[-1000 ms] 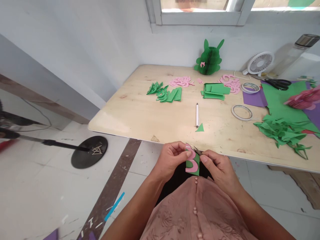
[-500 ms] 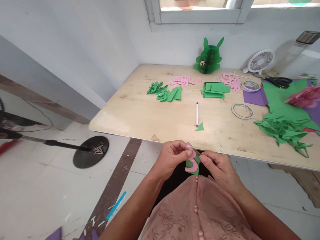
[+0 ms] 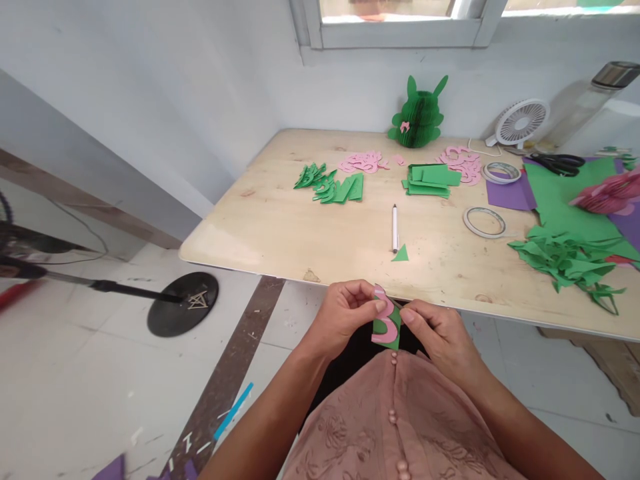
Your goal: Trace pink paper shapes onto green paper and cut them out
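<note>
Just in front of the table's near edge, my left hand point(image 3: 345, 313) pinches a small piece of green paper point(image 3: 384, 327) with a pink paper cutout point(image 3: 387, 337) on top, shaped like a 3. Its thumb presses on the cutout. My right hand point(image 3: 435, 327) is closed at the right edge of the green paper, thumb against the curled fingers. A thin sliver shows near its fingertips, but what they grip is mostly hidden. Beyond the hands, a white pen point(image 3: 395, 228) lies on the table beside a green paper triangle point(image 3: 402, 253).
On the table point(image 3: 260, 233) lie green cutouts point(image 3: 325, 187), pink cutouts point(image 3: 363, 161), stacked green strips point(image 3: 430, 180), tape rolls point(image 3: 484, 222), black scissors point(image 3: 557, 163) and green scraps point(image 3: 565, 260). A green honeycomb paper figure point(image 3: 418, 120) and a white fan point(image 3: 523, 123) stand behind.
Almost nothing differs. Both hands keep their hold in the same place, and the view has shifted very slightly.
</note>
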Demonstrator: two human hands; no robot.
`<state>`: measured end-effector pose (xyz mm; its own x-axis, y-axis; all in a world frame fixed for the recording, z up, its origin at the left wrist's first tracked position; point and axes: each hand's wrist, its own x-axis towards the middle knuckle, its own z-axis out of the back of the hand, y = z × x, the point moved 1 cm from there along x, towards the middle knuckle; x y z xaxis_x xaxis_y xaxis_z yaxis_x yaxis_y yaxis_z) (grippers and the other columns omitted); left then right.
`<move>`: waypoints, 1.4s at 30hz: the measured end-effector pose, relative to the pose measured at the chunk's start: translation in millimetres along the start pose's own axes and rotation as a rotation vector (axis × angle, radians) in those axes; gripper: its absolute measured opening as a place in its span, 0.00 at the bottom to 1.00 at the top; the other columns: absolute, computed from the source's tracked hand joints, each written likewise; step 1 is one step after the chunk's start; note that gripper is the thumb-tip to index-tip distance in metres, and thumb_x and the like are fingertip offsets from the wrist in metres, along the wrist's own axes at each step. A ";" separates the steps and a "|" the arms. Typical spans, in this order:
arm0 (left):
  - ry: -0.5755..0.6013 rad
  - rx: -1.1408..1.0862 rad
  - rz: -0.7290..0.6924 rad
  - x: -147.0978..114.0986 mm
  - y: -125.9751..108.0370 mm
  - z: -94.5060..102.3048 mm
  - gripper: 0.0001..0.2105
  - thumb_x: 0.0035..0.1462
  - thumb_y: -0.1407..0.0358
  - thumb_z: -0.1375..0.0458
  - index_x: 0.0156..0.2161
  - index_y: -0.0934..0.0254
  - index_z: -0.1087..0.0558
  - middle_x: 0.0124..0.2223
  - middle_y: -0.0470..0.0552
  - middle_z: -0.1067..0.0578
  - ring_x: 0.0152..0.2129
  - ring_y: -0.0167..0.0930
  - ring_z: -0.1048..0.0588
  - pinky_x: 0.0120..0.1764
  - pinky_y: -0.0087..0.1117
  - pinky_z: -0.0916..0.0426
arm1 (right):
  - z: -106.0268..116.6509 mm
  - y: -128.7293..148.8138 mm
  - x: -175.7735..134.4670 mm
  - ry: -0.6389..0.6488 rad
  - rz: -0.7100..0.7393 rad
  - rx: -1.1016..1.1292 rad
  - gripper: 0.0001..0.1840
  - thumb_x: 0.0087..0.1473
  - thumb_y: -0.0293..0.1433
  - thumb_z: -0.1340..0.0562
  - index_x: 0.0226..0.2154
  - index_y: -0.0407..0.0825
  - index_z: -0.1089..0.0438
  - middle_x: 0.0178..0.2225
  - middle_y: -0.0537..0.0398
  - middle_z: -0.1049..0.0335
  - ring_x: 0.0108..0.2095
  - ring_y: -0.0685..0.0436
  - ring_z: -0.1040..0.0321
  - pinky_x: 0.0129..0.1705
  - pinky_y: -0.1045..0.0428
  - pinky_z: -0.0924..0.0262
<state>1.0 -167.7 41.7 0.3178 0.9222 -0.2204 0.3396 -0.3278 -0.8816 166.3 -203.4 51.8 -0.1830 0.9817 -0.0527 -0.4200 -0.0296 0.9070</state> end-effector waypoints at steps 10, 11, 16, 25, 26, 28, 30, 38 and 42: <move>0.014 -0.018 -0.008 0.0 3.1 2.1 0.09 0.42 0.66 0.31 0.25 0.68 0.27 0.26 0.49 0.24 0.23 0.25 0.28 0.30 0.26 0.33 | -0.6 -2.9 0.9 -0.020 -0.028 -0.023 0.23 0.60 0.43 0.47 0.21 0.46 0.33 0.19 0.59 0.41 0.21 0.51 0.46 0.23 0.55 0.50; 0.018 -0.026 -0.010 0.0 3.4 2.3 0.09 0.42 0.66 0.31 0.25 0.68 0.27 0.26 0.49 0.24 0.23 0.25 0.28 0.30 0.26 0.33 | -0.4 -4.1 0.8 -0.021 -0.037 -0.014 0.23 0.60 0.43 0.47 0.21 0.46 0.33 0.19 0.60 0.42 0.21 0.51 0.47 0.23 0.55 0.51; 0.010 -0.040 -0.013 0.4 4.6 3.5 0.08 0.44 0.67 0.32 0.26 0.68 0.26 0.27 0.48 0.24 0.23 0.24 0.28 0.30 0.25 0.33 | -0.3 -9.0 0.4 -0.011 -0.054 0.068 0.21 0.59 0.44 0.47 0.24 0.47 0.33 0.19 0.60 0.44 0.22 0.51 0.48 0.23 0.55 0.51; 0.021 -0.028 0.010 -0.2 7.6 2.6 0.08 0.44 0.67 0.32 0.25 0.68 0.26 0.27 0.48 0.24 0.24 0.23 0.28 0.30 0.24 0.34 | 2.3 3.6 4.0 -0.073 -0.161 0.314 0.15 0.54 0.42 0.41 0.33 0.47 0.28 0.26 0.55 0.31 0.26 0.48 0.36 0.26 0.55 0.41; 0.022 -0.028 0.014 -0.4 7.7 2.1 0.08 0.44 0.67 0.32 0.25 0.68 0.26 0.26 0.47 0.24 0.23 0.23 0.28 0.30 0.23 0.34 | 2.9 5.7 5.6 -0.075 -0.152 0.305 0.13 0.52 0.40 0.39 0.34 0.47 0.27 0.28 0.54 0.29 0.29 0.47 0.34 0.29 0.54 0.39; 0.027 -0.028 0.029 -0.8 7.7 0.9 0.08 0.44 0.67 0.32 0.25 0.69 0.26 0.26 0.47 0.25 0.23 0.22 0.29 0.30 0.23 0.34 | 3.5 9.7 9.1 -0.077 -0.143 0.258 0.10 0.49 0.37 0.37 0.33 0.47 0.27 0.31 0.54 0.27 0.32 0.46 0.32 0.35 0.53 0.38; 0.029 -0.023 0.050 -1.2 7.3 -0.2 0.08 0.43 0.67 0.32 0.24 0.69 0.26 0.25 0.47 0.25 0.23 0.23 0.29 0.30 0.23 0.34 | 2.8 12.7 12.4 -0.065 -0.160 0.228 0.09 0.48 0.35 0.37 0.31 0.47 0.27 0.28 0.55 0.27 0.31 0.46 0.32 0.34 0.53 0.38; 0.030 0.014 0.091 -2.1 4.1 -2.5 0.09 0.42 0.66 0.31 0.24 0.68 0.26 0.24 0.46 0.26 0.23 0.23 0.29 0.31 0.23 0.34 | 0.4 12.2 19.4 -0.038 -0.133 0.152 0.07 0.49 0.33 0.39 0.27 0.47 0.29 0.24 0.58 0.31 0.26 0.49 0.36 0.29 0.55 0.42; 0.023 0.044 0.110 -1.8 3.9 -2.6 0.09 0.41 0.65 0.32 0.24 0.68 0.27 0.25 0.45 0.27 0.23 0.23 0.29 0.31 0.24 0.34 | 0.2 9.0 21.2 -0.021 -0.121 0.105 0.08 0.50 0.34 0.40 0.25 0.47 0.30 0.21 0.61 0.38 0.23 0.51 0.42 0.25 0.56 0.46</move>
<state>4.0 -171.2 39.7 0.3715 0.8759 -0.3079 0.2622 -0.4171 -0.8702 158.8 -182.8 59.0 -0.1181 0.9806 -0.1562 -0.3428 0.1073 0.9333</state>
